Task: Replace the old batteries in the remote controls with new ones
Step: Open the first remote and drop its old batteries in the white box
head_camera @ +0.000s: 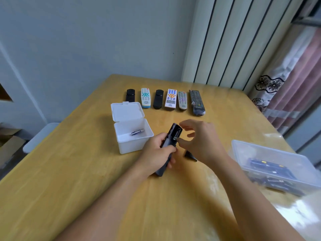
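the left hand grips a dark remote above the counter, its battery bay up and uncovered. the right hand has its fingers loosely curled at the bay; whether it pinches a battery is hidden. the black cover lies on the counter just beneath. for this step, hold the remote steady and lever the cell out from one end. a clear tub at the right holds blue batteries; the white lidded box holds one battery. six remotes lie in a row beyond.
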Motion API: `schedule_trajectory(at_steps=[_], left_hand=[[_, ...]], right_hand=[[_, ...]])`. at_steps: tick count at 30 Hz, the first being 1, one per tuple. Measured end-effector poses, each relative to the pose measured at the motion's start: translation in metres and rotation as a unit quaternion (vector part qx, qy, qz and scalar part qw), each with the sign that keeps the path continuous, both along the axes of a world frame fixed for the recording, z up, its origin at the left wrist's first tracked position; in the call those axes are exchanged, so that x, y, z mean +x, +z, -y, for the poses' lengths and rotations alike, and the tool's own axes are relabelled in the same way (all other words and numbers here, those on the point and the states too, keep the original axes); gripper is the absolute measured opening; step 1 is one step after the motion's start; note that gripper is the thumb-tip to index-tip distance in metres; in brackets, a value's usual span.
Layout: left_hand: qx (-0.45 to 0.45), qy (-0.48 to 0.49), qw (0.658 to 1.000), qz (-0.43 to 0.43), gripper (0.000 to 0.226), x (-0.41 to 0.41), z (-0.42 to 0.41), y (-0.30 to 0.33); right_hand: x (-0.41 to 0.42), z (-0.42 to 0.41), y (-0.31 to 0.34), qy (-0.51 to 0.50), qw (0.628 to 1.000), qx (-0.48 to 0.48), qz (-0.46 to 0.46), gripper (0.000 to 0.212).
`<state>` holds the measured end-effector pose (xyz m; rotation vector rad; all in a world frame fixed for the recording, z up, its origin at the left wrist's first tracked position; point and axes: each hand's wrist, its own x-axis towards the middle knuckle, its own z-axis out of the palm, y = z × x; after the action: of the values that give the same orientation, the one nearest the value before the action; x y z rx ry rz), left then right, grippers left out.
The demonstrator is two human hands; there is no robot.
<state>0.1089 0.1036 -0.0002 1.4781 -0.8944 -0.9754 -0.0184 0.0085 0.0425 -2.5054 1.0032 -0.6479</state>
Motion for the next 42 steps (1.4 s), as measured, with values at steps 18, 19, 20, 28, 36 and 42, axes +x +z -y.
schedule_trajectory(at_steps=[18, 19, 20, 28, 36, 42], left_hand=[[-0.009, 0.001, 0.993, 0.116, 0.039, -0.009, -0.007, 0.002], [-0.010, 0.002, 0.992, 0.123, 0.038, -0.010, -0.007, 0.003], [-0.008, 0.003, 0.992, 0.128, 0.036, -0.011, -0.008, 0.003], [0.018, 0.005, 0.991, 0.134, 0.033, -0.009, -0.006, 0.005], [0.036, -0.002, 0.999, 0.039, 0.031, -0.004, -0.008, 0.011], [0.043, 0.000, 0.998, 0.035, 0.027, -0.004, -0.008, 0.012]], right_hand=[[-0.003, -0.007, -0.022, 0.022, 0.998, -0.058, 0.018, 0.027], [-0.003, -0.008, -0.022, 0.020, 0.998, -0.062, 0.015, 0.028], [-0.002, -0.009, -0.023, 0.019, 0.998, -0.066, 0.015, 0.029], [0.001, -0.011, -0.027, 0.024, 0.996, -0.080, 0.014, 0.020], [-0.001, -0.011, -0.028, 0.041, 0.995, -0.070, 0.058, 0.032], [0.003, -0.015, -0.031, 0.037, 0.996, -0.047, 0.062, 0.027]])
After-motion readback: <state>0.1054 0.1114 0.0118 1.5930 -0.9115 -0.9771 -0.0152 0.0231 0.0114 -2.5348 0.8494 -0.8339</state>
